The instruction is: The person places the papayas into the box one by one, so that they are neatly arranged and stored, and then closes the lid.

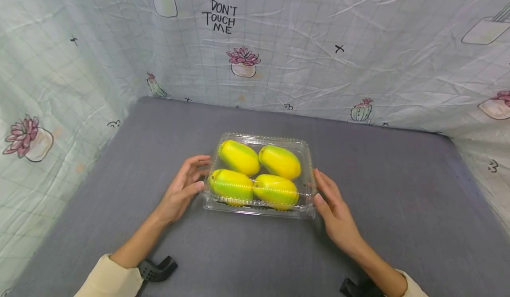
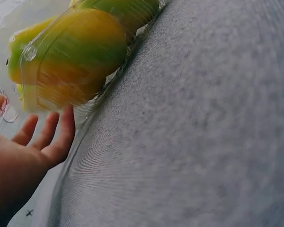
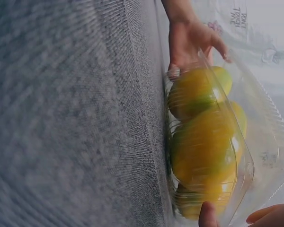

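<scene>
A clear plastic clamshell box point(image 1: 306, 160) sits at the middle of the table, its lid lying over several yellow-green mangoes point(image 1: 280, 161). I cannot tell whether the lid is fastened. At the box's left side is my left hand point(image 1: 181, 195), thumb and fingers spread; in the left wrist view its loosely bent fingertips point(image 2: 67, 116) come up to the box wall. My right hand point(image 1: 338, 219) is at the right side, fingers extended and fingertips against the plastic. Only part of that hand point(image 3: 277, 218) shows in the right wrist view. Neither hand wraps around the box.
A grey cloth point(image 1: 247, 248) covers the table. Behind and beside it hangs a pale curtain point(image 1: 295, 58) printed with potted plants and lettering. Black wrist devices point(image 1: 158, 270) sit near the cream sleeves point(image 1: 111, 279).
</scene>
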Available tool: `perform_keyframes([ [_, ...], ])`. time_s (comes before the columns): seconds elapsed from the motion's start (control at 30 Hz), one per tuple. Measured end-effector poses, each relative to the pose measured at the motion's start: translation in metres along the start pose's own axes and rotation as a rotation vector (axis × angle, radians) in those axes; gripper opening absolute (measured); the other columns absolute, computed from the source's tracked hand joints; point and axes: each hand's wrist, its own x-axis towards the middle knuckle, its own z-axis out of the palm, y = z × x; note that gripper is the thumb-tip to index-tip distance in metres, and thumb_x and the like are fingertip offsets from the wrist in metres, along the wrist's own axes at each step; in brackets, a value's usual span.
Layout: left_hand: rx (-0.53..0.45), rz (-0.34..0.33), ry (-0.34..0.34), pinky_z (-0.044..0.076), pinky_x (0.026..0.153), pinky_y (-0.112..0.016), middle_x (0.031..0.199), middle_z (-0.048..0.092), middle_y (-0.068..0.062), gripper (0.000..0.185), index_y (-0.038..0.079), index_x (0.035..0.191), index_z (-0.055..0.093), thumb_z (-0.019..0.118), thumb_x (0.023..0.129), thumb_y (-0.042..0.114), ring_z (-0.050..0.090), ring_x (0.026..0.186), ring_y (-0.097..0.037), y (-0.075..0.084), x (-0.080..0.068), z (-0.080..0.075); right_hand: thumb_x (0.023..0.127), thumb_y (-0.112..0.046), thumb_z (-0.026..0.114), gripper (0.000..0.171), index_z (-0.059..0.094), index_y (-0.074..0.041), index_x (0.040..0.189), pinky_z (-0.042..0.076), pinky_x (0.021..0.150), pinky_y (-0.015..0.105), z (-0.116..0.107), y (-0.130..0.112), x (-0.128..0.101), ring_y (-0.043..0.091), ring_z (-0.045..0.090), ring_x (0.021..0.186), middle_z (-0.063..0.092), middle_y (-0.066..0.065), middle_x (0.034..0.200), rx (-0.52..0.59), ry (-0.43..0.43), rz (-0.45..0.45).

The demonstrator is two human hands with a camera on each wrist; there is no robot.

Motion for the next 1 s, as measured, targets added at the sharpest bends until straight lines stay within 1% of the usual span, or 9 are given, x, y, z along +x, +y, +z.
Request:
perform_keyframes([
  [0.07, 0.026, -0.027, -0.045, 0.043, 0.08, -0.036, 0.129, 0.024, -0.023, 0.054, 0.004, 0.135, 0.019, 0.042, 0.086, 0.001, 0.035, 0.112, -0.038, 0.002, 0.0, -0.002, 0.093, -0.003, 0.04, 0.056, 0.019, -0.018, 0.143, 0.032, 0.094, 0.021, 0.0, 0.001, 0.0, 0.024, 0.025, 0.126, 0.018, 0.005, 0.144, 0.007, -0.001, 0.0],
  [0.17, 0.05, -0.081, -0.116, 0.044, 0.078, -0.036, 0.127, 0.022, -0.024, 0.056, 0.009, 0.137, 0.015, 0.04, 0.088, 0.001, 0.04, 0.109, -0.036, 0.005, 0.0, -0.006, 0.093, -0.003, 0.04, 0.056, 0.018, -0.016, 0.143, 0.035, 0.094, 0.037, 0.001, 0.002, 0.001, 0.026, 0.029, 0.122, 0.018, 0.004, 0.143, 0.019, -0.012, 0.012],
  [0.27, 0.03, -0.137, -0.162, 0.046, 0.075, -0.035, 0.125, 0.024, -0.025, 0.054, 0.011, 0.137, 0.014, 0.039, 0.09, 0.002, 0.044, 0.105, -0.033, 0.008, 0.0, -0.009, 0.093, -0.004, 0.041, 0.056, 0.017, -0.015, 0.143, 0.033, 0.091, 0.051, 0.002, 0.004, 0.0, 0.028, 0.031, 0.12, 0.019, 0.004, 0.143, 0.028, -0.021, 0.023],
  [0.37, 0.012, -0.166, -0.182, 0.046, 0.073, -0.033, 0.123, 0.026, -0.026, 0.052, 0.01, 0.137, 0.015, 0.038, 0.091, 0.003, 0.044, 0.102, -0.03, 0.009, 0.0, -0.011, 0.093, -0.004, 0.04, 0.056, 0.017, -0.016, 0.143, 0.035, 0.091, 0.045, 0.002, 0.005, -0.001, 0.026, 0.033, 0.117, 0.02, 0.002, 0.143, 0.01, -0.023, 0.028],
  [0.53, 0.078, -0.162, -0.223, 0.044, 0.074, -0.033, 0.123, 0.03, -0.025, 0.058, 0.01, 0.137, 0.013, 0.044, 0.089, 0.004, 0.045, 0.098, -0.032, 0.01, -0.001, -0.014, 0.094, -0.006, 0.038, 0.055, 0.016, -0.016, 0.143, 0.036, 0.089, 0.026, 0.003, 0.006, -0.003, 0.023, 0.036, 0.115, 0.021, 0.0, 0.143, 0.029, -0.038, 0.035],
  [0.6, 0.086, -0.161, -0.25, 0.043, 0.075, -0.035, 0.123, 0.031, -0.026, 0.061, 0.01, 0.137, 0.011, 0.046, 0.087, 0.002, 0.045, 0.1, -0.035, 0.01, -0.002, -0.015, 0.094, -0.006, 0.038, 0.055, 0.015, -0.015, 0.143, 0.036, 0.088, 0.024, 0.004, 0.007, -0.003, 0.022, 0.037, 0.114, 0.021, 0.001, 0.143, 0.051, -0.042, 0.035],
  [0.7, 0.061, -0.184, -0.281, 0.045, 0.07, -0.038, 0.12, 0.034, -0.027, 0.066, 0.011, 0.137, 0.009, 0.048, 0.086, 0.001, 0.046, 0.099, -0.035, 0.011, -0.002, -0.016, 0.093, -0.003, 0.041, 0.058, 0.016, -0.015, 0.143, 0.039, 0.085, 0.024, 0.005, 0.008, -0.002, 0.022, 0.038, 0.111, 0.023, 0.006, 0.142, 0.086, -0.042, 0.019],
  [0.83, 0.003, -0.237, -0.304, 0.046, 0.06, -0.039, 0.116, 0.04, -0.026, 0.071, 0.015, 0.138, 0.005, 0.05, 0.085, -0.001, 0.051, 0.086, -0.03, 0.012, -0.002, -0.017, 0.091, 0.001, 0.044, 0.061, 0.016, -0.015, 0.143, 0.039, 0.082, 0.022, 0.006, 0.01, -0.002, 0.022, 0.04, 0.105, 0.03, 0.012, 0.132, 0.101, -0.042, 0.005],
  [1.0, -0.09, -0.257, -0.347, 0.043, 0.049, -0.04, 0.081, 0.05, -0.024, 0.074, 0.017, 0.137, 0.0, 0.047, 0.086, -0.007, 0.049, 0.057, -0.028, 0.012, -0.002, -0.016, 0.091, 0.0, 0.045, 0.062, 0.017, -0.018, 0.143, 0.043, 0.077, 0.024, 0.007, 0.007, -0.001, 0.02, 0.043, 0.095, 0.04, 0.01, 0.116, 0.09, -0.034, 0.06],
])
